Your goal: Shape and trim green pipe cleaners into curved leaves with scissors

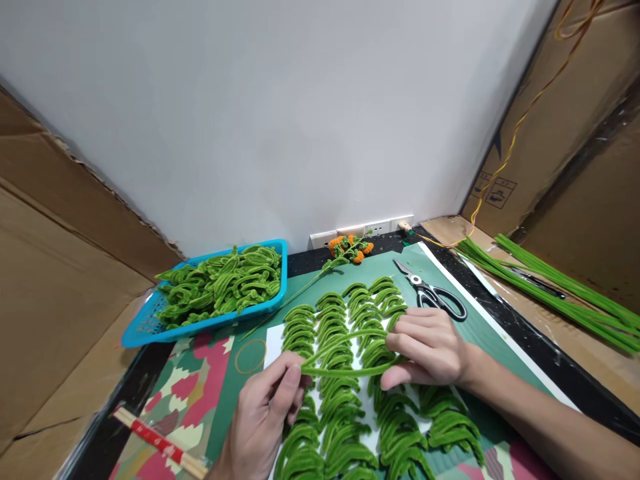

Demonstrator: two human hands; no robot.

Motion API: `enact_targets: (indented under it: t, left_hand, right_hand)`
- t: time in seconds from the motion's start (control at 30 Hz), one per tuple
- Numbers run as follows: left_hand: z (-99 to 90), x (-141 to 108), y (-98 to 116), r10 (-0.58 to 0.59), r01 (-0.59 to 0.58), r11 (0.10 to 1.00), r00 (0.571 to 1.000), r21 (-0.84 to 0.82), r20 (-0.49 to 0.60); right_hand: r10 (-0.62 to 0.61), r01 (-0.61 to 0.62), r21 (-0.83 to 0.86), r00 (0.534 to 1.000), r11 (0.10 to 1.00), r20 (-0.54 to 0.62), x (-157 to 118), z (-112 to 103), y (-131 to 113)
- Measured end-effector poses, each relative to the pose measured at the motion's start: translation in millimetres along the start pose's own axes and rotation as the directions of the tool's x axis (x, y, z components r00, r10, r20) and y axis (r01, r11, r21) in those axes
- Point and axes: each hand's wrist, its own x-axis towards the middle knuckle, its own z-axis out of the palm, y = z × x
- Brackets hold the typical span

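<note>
Between my two hands stretches a green pipe cleaner, bent into a long narrow loop. My left hand pinches its left end between thumb and fingers. At the other end, my right hand grips the loop with its fingers closed. Below lie rows of curved green pipe-cleaner pieces on white paper, partly hidden by my hands. Black-handled scissors rest just beyond my right hand, blades slightly apart.
A blue basket heaped with twisted green pieces stands at the left. An orange-flowered stem lies at the back. Long green pipe cleaners are on the right. Wrapped chopsticks and a rubber band lie left, before a white wall.
</note>
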Motion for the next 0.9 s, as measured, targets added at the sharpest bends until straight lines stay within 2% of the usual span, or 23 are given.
enact_targets:
  t: [0.13, 0.27, 0.47, 0.6, 0.77, 0.9]
  left_hand:
    - [1.7, -1.9, 4.4, -0.001, 0.001, 1.0, 1.0, -0.011, 0.001]
    - [3.7, -4.7, 7.6, -0.004, 0.005, 1.0, 1.0, -0.02, 0.014]
    - [0.2, -4.3, 0.8, 0.011, -0.011, 0.999, 1.0, -0.035, 0.015]
    - [-2.4, -4.5, 0.9, 0.063, -0.064, 0.998, 0.997, 0.023, 0.04]
    - [0.5, -7.8, 7.0, 0.198, -0.206, 0.967, 0.978, 0.15, 0.067]
    - [-0.3, -7.5, 6.4, 0.198, -0.208, 0.963, 0.977, 0.173, 0.076]
  right_hand:
    - [-0.005, 0.005, -0.004, 1.0, 1.0, 0.012, 1.7, 0.6, -1.6]
    - [-0.001, 0.001, 0.008, 0.999, 1.0, -0.033, 2.4, 1.4, -3.0]
    - [-0.01, 0.013, 0.024, 0.996, 1.0, -0.085, 4.6, 3.3, -3.1]
    - [-0.014, 0.016, 0.024, 0.996, 1.0, -0.089, 1.5, 5.6, -2.2]
    - [-0.02, 0.022, 0.024, 0.998, 0.999, -0.063, -2.3, 4.5, -2.9]
    - [-0.029, 0.031, 0.031, 0.998, 0.999, -0.061, -1.5, 4.2, -3.6]
